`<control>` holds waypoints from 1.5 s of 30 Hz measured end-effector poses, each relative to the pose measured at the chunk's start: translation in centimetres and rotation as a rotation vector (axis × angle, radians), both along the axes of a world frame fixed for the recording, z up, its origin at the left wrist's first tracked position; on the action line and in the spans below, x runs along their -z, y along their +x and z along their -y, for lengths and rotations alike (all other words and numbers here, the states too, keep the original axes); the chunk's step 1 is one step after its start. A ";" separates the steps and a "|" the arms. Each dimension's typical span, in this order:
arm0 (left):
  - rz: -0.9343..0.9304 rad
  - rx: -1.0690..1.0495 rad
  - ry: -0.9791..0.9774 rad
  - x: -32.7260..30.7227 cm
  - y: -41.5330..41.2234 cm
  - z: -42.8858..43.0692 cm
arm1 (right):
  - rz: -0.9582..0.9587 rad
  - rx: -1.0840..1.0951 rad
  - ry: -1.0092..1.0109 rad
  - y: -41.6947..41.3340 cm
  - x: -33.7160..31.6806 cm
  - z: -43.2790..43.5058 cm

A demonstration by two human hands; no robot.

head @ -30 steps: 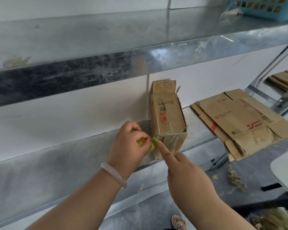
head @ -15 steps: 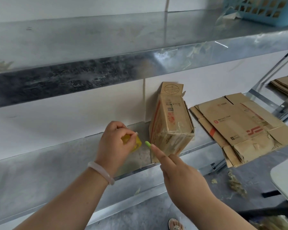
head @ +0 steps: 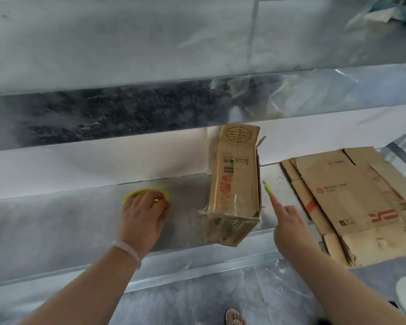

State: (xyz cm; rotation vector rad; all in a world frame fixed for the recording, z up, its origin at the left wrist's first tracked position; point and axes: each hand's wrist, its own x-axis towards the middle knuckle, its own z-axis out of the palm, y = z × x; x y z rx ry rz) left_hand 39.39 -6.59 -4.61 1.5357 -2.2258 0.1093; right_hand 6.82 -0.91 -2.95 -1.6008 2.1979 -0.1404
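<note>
From the head camera, my left hand point(head: 143, 214) lay on top of the yellow round thing point(head: 136, 193), which sat flat on the metal shelf point(head: 56, 226) near the back wall. My fingers were draped over it, but I could not tell whether they gripped it or only rested there. My right hand point(head: 288, 228) held nothing, with the index finger pointed out and the other fingers folded in, just beside the right side of the upright cardboard box point(head: 234, 184). The box stood between my hands, its lower corner past the shelf's front edge. Flattened cartons point(head: 352, 195) lay further right.
</note>
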 end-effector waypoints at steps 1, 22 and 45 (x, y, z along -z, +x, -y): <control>0.014 0.006 0.026 0.3 0.0 -0.4 | -0.010 -0.033 0.022 -0.2 0.8 0.8; -1.241 0.126 0.540 -8.5 -12.5 -9.3 | 1.044 -0.191 -0.438 7.9 -5.3 -5.3; -0.788 0.074 0.128 -8.0 -11.0 -5.5 | 0.898 -0.058 -0.747 5.1 -6.0 -1.8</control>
